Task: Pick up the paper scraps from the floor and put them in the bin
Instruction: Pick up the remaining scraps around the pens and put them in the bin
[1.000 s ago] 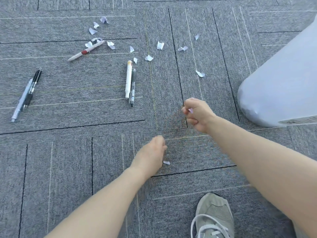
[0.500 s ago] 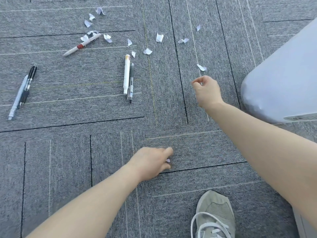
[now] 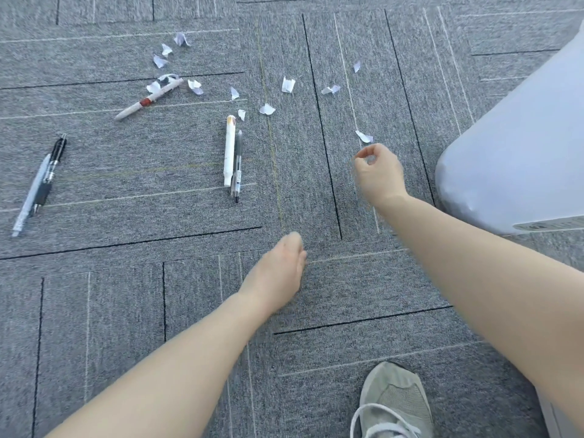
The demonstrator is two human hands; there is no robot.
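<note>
Right hand (image 3: 377, 173) grip curled, thumb and forefinger nearly pinched, just short of a paper scrap (image 3: 364, 136) on the floor (image 3: 126, 295). Left hand (image 3: 278, 267) grip closed; contents cannot be told. Bin (image 3: 518, 147) at right edge.

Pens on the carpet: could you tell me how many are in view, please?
5: two side by side at far left, one with a red band among the scraps, and a white and dark pair mid-floor. None looks hidden.
</note>
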